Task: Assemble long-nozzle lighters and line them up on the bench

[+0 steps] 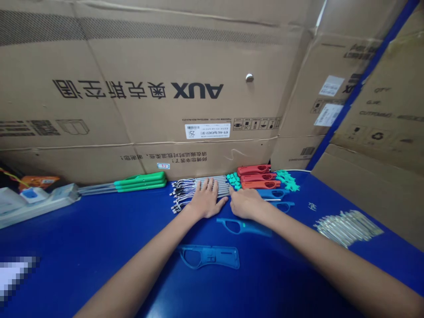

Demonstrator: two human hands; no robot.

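Under my left hand (pixel 206 199) the tubes (pixel 207 180) are smooth, bright metal. The blue shells (pixel 208 257) nearer me are moulded plastic, smooth with a soft sheen, and the red handles (pixel 255 178) look the same. The worktop (pixel 99 265) has a glossy blue finish; the cartons (pixel 132 88) behind are matt, rough brown corrugated cardboard.

Tan cardboard box (pixel 132 57) across the back, black print all over, dark crosshatch band along the top. Deep blue counter (pixel 82 265), kinda glossy. Along the back edge: bright green handles (pixel 141 181), red handles (pixel 256 177), teal clips (pixel 233 180), silver rods (pixel 212 185) with black-and-white wire ends. Toward the middle, blue plastic handle shells (pixel 218 256), same blue-ish tone, slightly lighter than the counter.
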